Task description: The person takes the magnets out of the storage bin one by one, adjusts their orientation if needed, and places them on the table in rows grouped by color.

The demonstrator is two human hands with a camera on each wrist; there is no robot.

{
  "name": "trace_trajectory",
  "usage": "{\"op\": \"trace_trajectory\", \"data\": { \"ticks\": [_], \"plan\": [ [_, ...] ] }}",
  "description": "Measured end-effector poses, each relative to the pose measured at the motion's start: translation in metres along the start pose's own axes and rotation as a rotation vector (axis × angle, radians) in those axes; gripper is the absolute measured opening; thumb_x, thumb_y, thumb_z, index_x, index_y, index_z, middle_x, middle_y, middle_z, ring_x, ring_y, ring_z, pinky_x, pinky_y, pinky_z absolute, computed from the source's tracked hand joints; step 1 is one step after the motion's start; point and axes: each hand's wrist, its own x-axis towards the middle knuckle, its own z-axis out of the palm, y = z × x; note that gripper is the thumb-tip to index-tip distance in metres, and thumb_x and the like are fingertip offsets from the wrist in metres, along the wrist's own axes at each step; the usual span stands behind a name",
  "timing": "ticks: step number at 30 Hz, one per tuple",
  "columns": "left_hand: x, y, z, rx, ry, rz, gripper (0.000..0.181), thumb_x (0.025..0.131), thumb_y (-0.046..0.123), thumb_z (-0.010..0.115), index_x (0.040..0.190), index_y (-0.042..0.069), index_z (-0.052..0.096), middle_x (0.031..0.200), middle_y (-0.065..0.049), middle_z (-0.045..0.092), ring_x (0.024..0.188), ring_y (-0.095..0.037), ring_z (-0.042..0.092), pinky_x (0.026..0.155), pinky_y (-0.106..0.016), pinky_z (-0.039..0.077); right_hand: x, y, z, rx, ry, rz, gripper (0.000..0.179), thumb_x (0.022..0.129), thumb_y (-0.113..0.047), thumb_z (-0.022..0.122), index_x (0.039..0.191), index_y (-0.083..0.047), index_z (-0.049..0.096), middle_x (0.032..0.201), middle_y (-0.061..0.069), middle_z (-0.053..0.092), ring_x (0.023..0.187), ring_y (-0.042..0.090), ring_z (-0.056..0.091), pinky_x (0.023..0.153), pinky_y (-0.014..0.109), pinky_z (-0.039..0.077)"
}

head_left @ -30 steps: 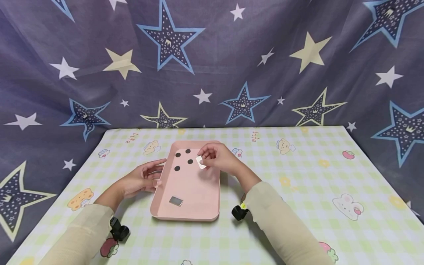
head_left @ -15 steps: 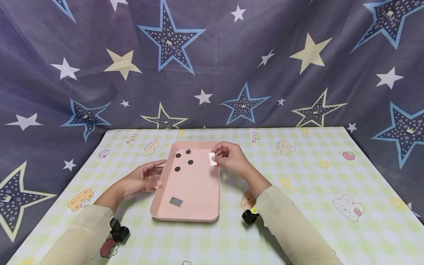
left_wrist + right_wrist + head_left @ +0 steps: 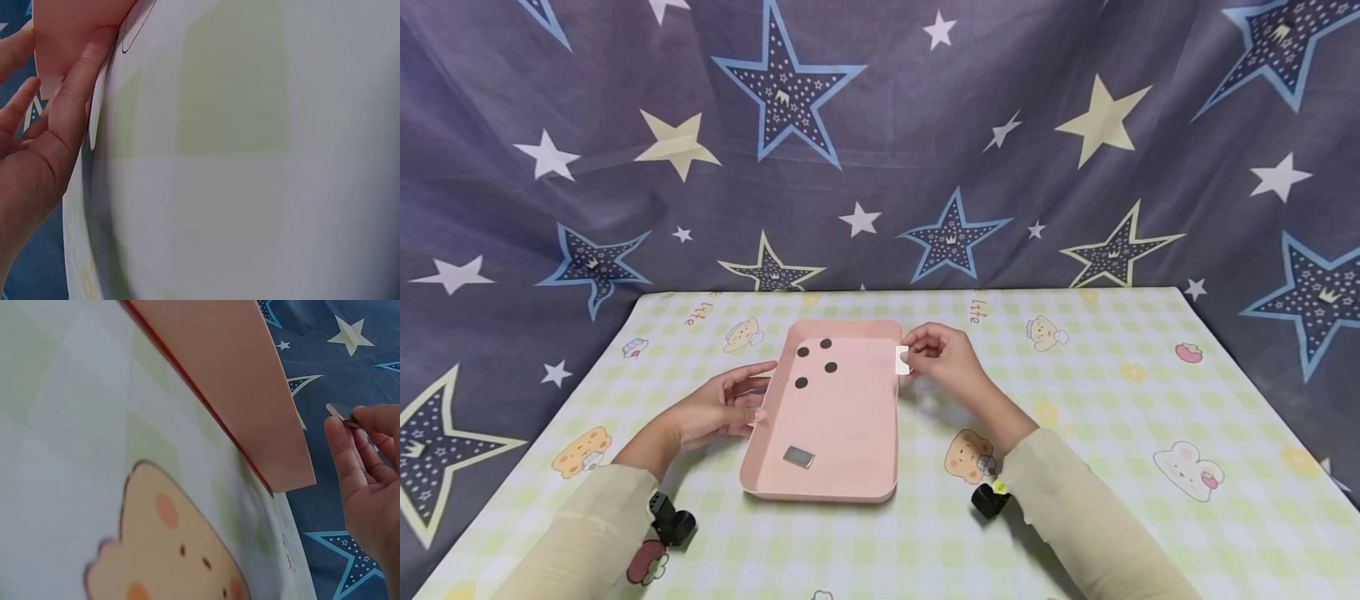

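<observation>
While the right hand [image 3: 943,357] pinches a small white card [image 3: 900,361] between thumb and fingers, the left hand [image 3: 715,408] rests at the left side of the pink tray [image 3: 842,421], its fingers relaxed and touching the wall. The left wrist view shows thumb and fingers against that wall, seemingly a steadying touch rather than a hard hold.

The card is off the tray's floor: from the head view it overlaps the right rim near the far end, and the right wrist view has the fingertips out past the wall's edge. Whether it touches the rim I cannot tell. A thin dark edge shows at the pinch too, but I cannot say if it belongs to the card.

Inside the tray, four black discs [image 3: 831,367] lie apart from one another in the far left part. One grey block [image 3: 798,457] lies tilted near the close left corner, well apart from them. The tray sits on the checked cloth [image 3: 1075,500].

Judging by this, the work is partway along: the discs look set out, with no hand on them, and the block lies untouched. What appears unfinished is the card, held and not yet set down. Whether the block has had its turn, the pictures do not show.
</observation>
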Motion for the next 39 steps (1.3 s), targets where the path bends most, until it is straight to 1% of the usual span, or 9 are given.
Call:
{"op": "trace_trajectory", "data": {
  "ticks": [4, 7, 11, 16, 19, 26, 32, 36, 39],
  "plan": [
    [0.001, 0.001, -0.001, 0.000, -0.016, 0.004, 0.083, 0.090, -0.004, 0.064, 0.157, 0.008, 0.016, 0.153, -0.028, 0.024, 0.118, -0.020, 0.057, 0.088, -0.051, 0.052, -0.004, -0.002, -0.006, 0.042, -0.002, 0.010, 0.016, 0.085, 0.012, 0.064, 0.101, 0.012, 0.061, 0.082, 0.011, 0.063, 0.067, 0.017, 0.062, 0.068, 0.044, 0.058],
    [0.001, 0.001, -0.001, 0.000, -0.028, 0.005, 0.083, 0.090, -0.003, 0.064, 0.157, 0.008, 0.016, 0.153, -0.028, 0.024, 0.119, -0.020, 0.056, 0.088, -0.051, 0.052, -0.006, -0.002, -0.012, 0.061, 0.006, 0.019, 0.016, 0.085, 0.013, 0.063, 0.102, 0.015, 0.060, 0.081, 0.009, 0.063, 0.066, 0.015, 0.061, 0.066, 0.039, 0.059],
    [0.001, 0.001, -0.001, 0.001, -0.037, 0.010, 0.083, 0.090, -0.004, 0.064, 0.157, 0.008, 0.015, 0.153, -0.028, 0.023, 0.120, -0.021, 0.056, 0.088, -0.051, 0.052, -0.008, -0.002, -0.019, 0.046, 0.039, 0.042, 0.018, 0.085, 0.013, 0.062, 0.102, 0.018, 0.059, 0.080, 0.009, 0.063, 0.065, 0.015, 0.063, 0.066, 0.037, 0.059],
    [0.001, -0.001, -0.002, 0.003, -0.035, 0.011, 0.083, 0.090, -0.003, 0.064, 0.157, 0.009, 0.016, 0.153, -0.028, 0.023, 0.119, -0.021, 0.056, 0.088, -0.051, 0.052, -0.009, -0.002, -0.027, 0.026, 0.091, 0.076, 0.020, 0.083, 0.014, 0.063, 0.103, 0.018, 0.059, 0.086, 0.016, 0.065, 0.066, 0.015, 0.065, 0.068, 0.036, 0.059],
    [0.001, -0.001, -0.002, 0.000, -0.034, 0.011, 0.083, 0.090, -0.003, 0.064, 0.157, 0.009, 0.016, 0.153, -0.028, 0.023, 0.119, -0.021, 0.056, 0.089, -0.051, 0.052, -0.010, -0.002, -0.032, 0.021, 0.101, 0.079, 0.021, 0.083, 0.015, 0.062, 0.103, 0.018, 0.059, 0.088, 0.019, 0.065, 0.068, 0.014, 0.065, 0.067, 0.035, 0.059],
    [0.000, -0.001, -0.002, -0.011, -0.036, 0.013, 0.083, 0.090, -0.004, 0.063, 0.157, 0.009, 0.016, 0.153, -0.027, 0.022, 0.119, -0.021, 0.056, 0.089, -0.051, 0.051, -0.010, -0.001, -0.044, -0.044, 0.100, 0.092, 0.023, 0.083, 0.015, 0.062, 0.106, 0.017, 0.060, 0.088, 0.019, 0.065, 0.069, 0.014, 0.063, 0.067, 0.035, 0.059],
    [-0.001, -0.001, -0.002, -0.013, -0.030, 0.013, 0.082, 0.090, -0.004, 0.063, 0.157, 0.008, 0.015, 0.153, -0.028, 0.022, 0.119, -0.021, 0.056, 0.089, -0.051, 0.051, -0.013, 0.001, -0.055, -0.123, 0.127, 0.133, 0.022, 0.086, 0.011, 0.061, 0.107, 0.016, 0.062, 0.090, 0.017, 0.065, 0.070, 0.015, 0.063, 0.070, 0.037, 0.058],
    [0.000, -0.001, -0.002, -0.009, -0.026, 0.012, 0.082, 0.090, -0.004, 0.063, 0.156, 0.008, 0.016, 0.154, -0.028, 0.022, 0.119, -0.020, 0.056, 0.089, -0.051, 0.052, -0.015, 0.004, -0.062, -0.158, 0.136, 0.157, 0.023, 0.085, 0.011, 0.060, 0.108, 0.016, 0.063, 0.094, 0.021, 0.065, 0.069, 0.016, 0.063, 0.069, 0.034, 0.058],
    [0.000, -0.001, -0.002, -0.006, -0.027, 0.013, 0.082, 0.090, -0.004, 0.063, 0.157, 0.008, 0.016, 0.154, -0.028, 0.022, 0.119, -0.020, 0.056, 0.088, -0.051, 0.052, -0.017, 0.007, -0.067, -0.179, 0.130, 0.177, 0.023, 0.084, 0.012, 0.060, 0.107, 0.016, 0.064, 0.094, 0.022, 0.066, 0.068, 0.015, 0.062, 0.068, 0.033, 0.058]
  ]
}}
